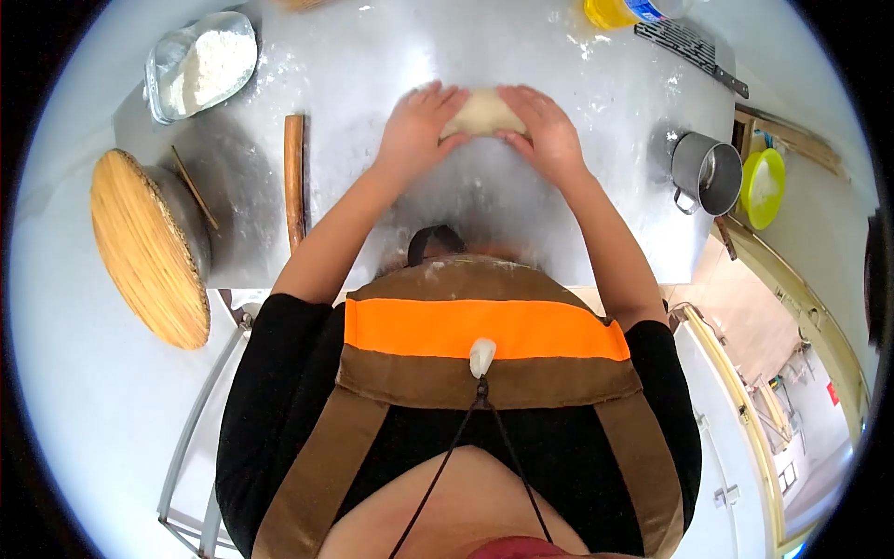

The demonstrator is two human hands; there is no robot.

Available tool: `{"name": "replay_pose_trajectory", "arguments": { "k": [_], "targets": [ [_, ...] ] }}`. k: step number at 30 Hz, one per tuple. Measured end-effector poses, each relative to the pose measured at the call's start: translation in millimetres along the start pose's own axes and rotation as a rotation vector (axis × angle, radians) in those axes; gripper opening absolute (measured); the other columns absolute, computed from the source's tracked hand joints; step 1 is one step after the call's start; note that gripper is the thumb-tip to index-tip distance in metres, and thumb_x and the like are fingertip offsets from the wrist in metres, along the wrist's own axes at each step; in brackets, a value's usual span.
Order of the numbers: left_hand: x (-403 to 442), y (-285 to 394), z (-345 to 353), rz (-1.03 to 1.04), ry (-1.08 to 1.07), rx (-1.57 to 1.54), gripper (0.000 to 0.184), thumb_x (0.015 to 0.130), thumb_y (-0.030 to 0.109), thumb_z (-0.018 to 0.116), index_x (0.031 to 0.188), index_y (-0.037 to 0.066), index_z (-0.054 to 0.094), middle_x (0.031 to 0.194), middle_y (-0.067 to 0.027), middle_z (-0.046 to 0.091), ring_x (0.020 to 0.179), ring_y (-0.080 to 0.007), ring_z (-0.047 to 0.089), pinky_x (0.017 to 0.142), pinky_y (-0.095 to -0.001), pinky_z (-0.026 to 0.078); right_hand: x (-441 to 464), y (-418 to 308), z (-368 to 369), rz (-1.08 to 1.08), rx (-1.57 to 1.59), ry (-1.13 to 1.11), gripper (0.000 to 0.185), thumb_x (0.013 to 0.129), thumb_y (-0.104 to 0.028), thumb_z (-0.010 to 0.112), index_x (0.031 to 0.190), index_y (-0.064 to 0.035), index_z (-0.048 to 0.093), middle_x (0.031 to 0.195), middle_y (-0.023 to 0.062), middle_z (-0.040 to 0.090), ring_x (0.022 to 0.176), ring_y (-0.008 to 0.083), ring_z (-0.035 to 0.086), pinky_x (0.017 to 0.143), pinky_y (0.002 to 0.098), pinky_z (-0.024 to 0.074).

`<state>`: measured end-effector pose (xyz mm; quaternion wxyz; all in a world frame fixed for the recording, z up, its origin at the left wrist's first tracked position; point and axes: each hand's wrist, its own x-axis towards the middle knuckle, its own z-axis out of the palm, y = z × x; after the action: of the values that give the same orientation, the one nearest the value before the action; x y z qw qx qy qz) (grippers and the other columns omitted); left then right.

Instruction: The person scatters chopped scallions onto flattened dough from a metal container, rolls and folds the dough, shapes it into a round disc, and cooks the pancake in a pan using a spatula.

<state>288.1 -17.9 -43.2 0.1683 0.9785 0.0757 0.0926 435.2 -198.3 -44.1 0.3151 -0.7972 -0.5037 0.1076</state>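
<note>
Dough [484, 113] on metal table [345, 140].
Left hand [421, 129] and right hand [547, 129] grasp opposite ends; wooden rod [294, 177] lies apart, leftward.

1. Table [345, 163]: metal, flour-dusted.
2. Dough [484, 114] lies toward the middle.
3. Rod [294, 177] lies left of it.
4. Flour tub [160, 73] sits far left.
5. Mug [689, 166] stands right.
6. Knife [684, 50] lies far right, near the bottle [611, 13].
</note>
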Motion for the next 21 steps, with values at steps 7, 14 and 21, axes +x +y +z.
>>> {"name": "replay_pose_trajectory", "arguments": {
  "k": [7, 14, 21],
  "targets": [
    [-24, 20, -11, -0.007, -0.045, -0.188, 0.066, 0.073, 0.035, 0.075, 0.131, 0.013, 0.053, 0.13, -0.0069, 0.056, 0.119, -0.0256, 0.052, 0.106, -0.0469, 0.036, -16, -18, -18, -0.13, -0.142, 0.022, 0.064, 0.07, -0.022, 0.078, 0.13, -0.0127, 0.055, 0.127, 0.0077, 0.057, 0.119, 0.0293, 0.052, 0.101, 0.0468, 0.041],
    [-33, 12, 9, -0.006, -0.11, -0.104, 0.068, 0.075, 0.033, 0.074, 0.134, 0.013, 0.049, 0.13, -0.0078, 0.056, 0.118, -0.0266, 0.053, 0.107, -0.0461, 0.034, -34, -4, 0, -0.123, -0.105, -0.064, 0.068, 0.068, -0.025, 0.077, 0.131, -0.0152, 0.054, 0.129, 0.0067, 0.054, 0.121, 0.0264, 0.051, 0.102, 0.0457, 0.0405],
    [-60, 26, -2, 0.092, -0.103, -0.081, 0.065, 0.078, 0.035, 0.071, 0.135, 0.014, 0.049, 0.134, -0.0068, 0.052, 0.122, -0.0253, 0.05, 0.109, -0.0481, 0.031, -66, -5, 2, -0.196, -0.198, -0.087, 0.069, 0.067, -0.026, 0.078, 0.131, -0.0183, 0.054, 0.131, 0.0049, 0.053, 0.124, 0.0252, 0.048, 0.106, 0.0475, 0.0341]
  ]
}}
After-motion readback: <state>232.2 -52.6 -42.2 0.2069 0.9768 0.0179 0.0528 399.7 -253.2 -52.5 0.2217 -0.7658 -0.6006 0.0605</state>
